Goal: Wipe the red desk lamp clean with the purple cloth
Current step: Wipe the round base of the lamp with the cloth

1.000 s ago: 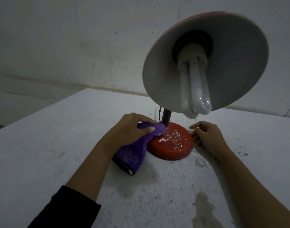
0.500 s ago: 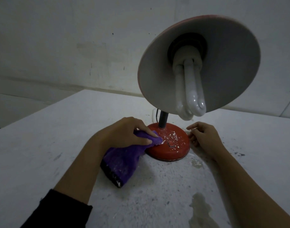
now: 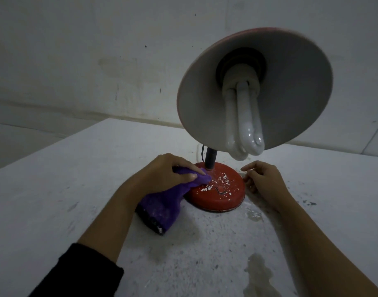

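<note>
Nearest the camera, a damp stain (image 3: 259, 273) marks the pale, speckled tabletop (image 3: 55, 196). Beyond it, the left hand (image 3: 162, 174) curls its fingers and thumb around a bunched purple fuzzy cloth (image 3: 162, 207), whose long axis trails back from the fingers toward the wrist. The cloth's tip presses the round red metal lamp base (image 3: 218, 192), which lies just right of those fingers, white flecks (image 3: 221, 181) scattered ahead. The right hand (image 3: 262, 181), fingers loosely curled and holding nothing, rests just beside the base's right rim. The left hand is better placed to sweep rightward. Behind the fingertips rises the dark stem (image 3: 210, 159); overhead tilts the red-edged shade (image 3: 254, 88) and white bulb (image 3: 243, 125).
</note>
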